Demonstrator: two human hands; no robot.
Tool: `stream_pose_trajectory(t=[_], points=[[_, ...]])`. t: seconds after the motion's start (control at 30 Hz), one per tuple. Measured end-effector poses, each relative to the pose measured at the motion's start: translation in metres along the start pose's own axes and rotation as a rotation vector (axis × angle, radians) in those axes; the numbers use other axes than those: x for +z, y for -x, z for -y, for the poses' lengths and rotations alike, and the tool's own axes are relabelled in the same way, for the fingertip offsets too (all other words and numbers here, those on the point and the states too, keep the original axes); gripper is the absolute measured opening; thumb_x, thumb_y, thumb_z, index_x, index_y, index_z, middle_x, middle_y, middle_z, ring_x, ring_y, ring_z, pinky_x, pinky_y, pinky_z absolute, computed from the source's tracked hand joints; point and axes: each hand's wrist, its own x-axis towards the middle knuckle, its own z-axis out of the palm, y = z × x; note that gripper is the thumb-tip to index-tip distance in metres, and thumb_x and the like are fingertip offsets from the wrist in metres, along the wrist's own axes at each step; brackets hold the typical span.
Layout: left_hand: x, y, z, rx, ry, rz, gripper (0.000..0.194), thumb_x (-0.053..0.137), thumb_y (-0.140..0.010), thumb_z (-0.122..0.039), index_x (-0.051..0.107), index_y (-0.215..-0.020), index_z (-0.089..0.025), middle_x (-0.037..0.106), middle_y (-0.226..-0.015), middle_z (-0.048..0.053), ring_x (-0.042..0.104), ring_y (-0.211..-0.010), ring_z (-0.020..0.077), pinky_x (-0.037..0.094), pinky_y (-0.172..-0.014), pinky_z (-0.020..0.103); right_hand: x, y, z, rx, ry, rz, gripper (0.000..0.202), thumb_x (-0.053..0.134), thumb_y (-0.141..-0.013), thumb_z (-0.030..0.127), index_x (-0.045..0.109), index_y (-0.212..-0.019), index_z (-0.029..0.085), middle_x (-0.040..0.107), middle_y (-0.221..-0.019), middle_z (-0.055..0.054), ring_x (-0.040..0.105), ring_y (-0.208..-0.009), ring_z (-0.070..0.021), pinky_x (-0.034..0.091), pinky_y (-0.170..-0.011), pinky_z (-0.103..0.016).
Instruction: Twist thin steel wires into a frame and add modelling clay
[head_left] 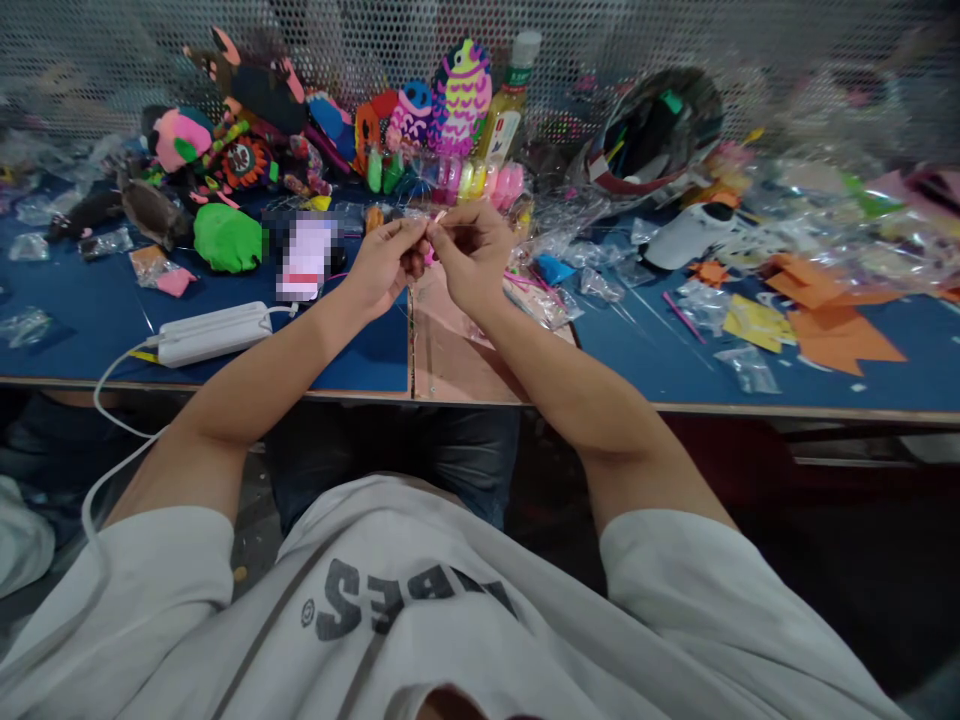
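The left hand [390,262] and right hand [477,258] meet with thumbs and fingertips pinched around a small pinkish piece [439,216], mostly hidden, above the far side of a brown board [469,372]. A white phone [306,255] lies to the left, plastic wrappers [551,305] to the right. The step seems to be fine two-handed fingertip work; the next move likely calls for a steady, light pinch.

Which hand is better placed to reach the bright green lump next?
Probably the left hand: the green lump lies on its side, farther from the right hand. Both hands' fingertips meet at something too small to make out, so the left may need freeing first.
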Motion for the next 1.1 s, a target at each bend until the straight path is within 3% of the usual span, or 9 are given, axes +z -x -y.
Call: stream_pose_trajectory(t=[0.13, 0.37, 0.43, 0.57, 0.8, 0.97, 1.1], points=[[0.001, 0.002, -0.004, -0.017, -0.058, 0.006, 0.037, 0.072, -0.111, -0.028, 0.062, -0.077, -0.018, 0.064, -0.07, -0.004, 0.054, -0.053, 0.0038, 0.044, -0.056, 0.019, -0.002, 0.001, -0.004, -0.043, 0.052, 0.004, 0.046, 0.074, -0.101, 0.074, 0.07, -0.105, 0.028, 0.068, -0.092, 0.0, 0.073, -0.082, -0.0196, 0.071, -0.086, -0.048], [0.003, 0.004, -0.006, -0.064, -0.053, 0.007, 0.045, 0.076, -0.109, -0.035, 0.057, -0.071, -0.019, 0.058, -0.067, -0.004, 0.051, -0.051, 0.0044, 0.044, -0.055, 0.021, -0.01, -0.001, 0.006, -0.151, 0.24, 0.062, 0.04, 0.06, -0.11, 0.07, 0.074, -0.109, 0.033, 0.076, -0.112, -0.006, 0.075, -0.109, -0.024, 0.07, -0.092, -0.048], [0.003, 0.006, -0.007, -0.07, -0.055, 0.009, 0.046, 0.079, -0.107, -0.037, 0.056, -0.071, -0.019, 0.056, -0.065, -0.005, 0.051, -0.05, 0.0047, 0.045, -0.055, 0.021, -0.016, -0.002, 0.005, -0.173, 0.292, 0.108, 0.04, 0.059, -0.111, 0.069, 0.075, -0.113, 0.032, 0.077, -0.115, -0.007, 0.076, -0.114, -0.0265, 0.07, -0.098, -0.053], [0.003, 0.007, -0.009, -0.097, -0.028, 0.035, 0.048, 0.075, -0.109, -0.034, 0.055, -0.068, -0.019, 0.054, -0.061, -0.006, 0.049, -0.048, 0.0043, 0.045, -0.054, 0.022, -0.026, -0.003, 0.003, -0.133, 0.32, 0.156, 0.036, 0.07, -0.105, 0.064, 0.079, -0.113, 0.03, 0.077, -0.117, -0.01, 0.075, -0.124, -0.0323, 0.063, -0.113, -0.064], [-0.003, 0.007, -0.016, -0.179, -0.046, 0.089, 0.047, 0.075, -0.109, -0.031, 0.059, -0.066, -0.02, 0.056, -0.058, -0.005, 0.049, -0.046, 0.0054, 0.045, -0.053, 0.024, -0.038, -0.013, 0.015, 0.041, 0.213, 0.225, 0.021, 0.091, -0.091, 0.052, 0.084, -0.098, 0.034, 0.074, -0.113, -0.009, 0.072, -0.132, -0.0377, 0.059, -0.118, -0.07], [-0.005, 0.005, -0.018, -0.11, -0.137, 0.096, 0.045, 0.079, -0.106, -0.035, 0.062, -0.068, -0.019, 0.059, -0.062, -0.004, 0.051, -0.048, 0.005, 0.046, -0.053, 0.021, -0.031, -0.012, 0.021, 0.041, 0.171, 0.183, 0.035, 0.085, -0.093, 0.068, 0.083, -0.1, 0.034, 0.072, -0.119, -0.009, 0.074, -0.121, -0.033, 0.066, -0.109, -0.062], [-0.003, 0.008, -0.022, 0.051, -0.233, 0.049, 0.039, 0.084, -0.103, -0.033, 0.064, -0.072, -0.019, 0.064, -0.068, -0.002, 0.059, -0.056, 0.0061, 0.049, -0.059, 0.019, -0.014, -0.009, 0.02, 0.1, -0.046, 0.142, 0.05, 0.077, -0.093, 0.082, 0.079, -0.101, 0.033, 0.071, -0.101, -0.003, 0.071, -0.078, -0.0194, 0.072, -0.076, -0.044]])
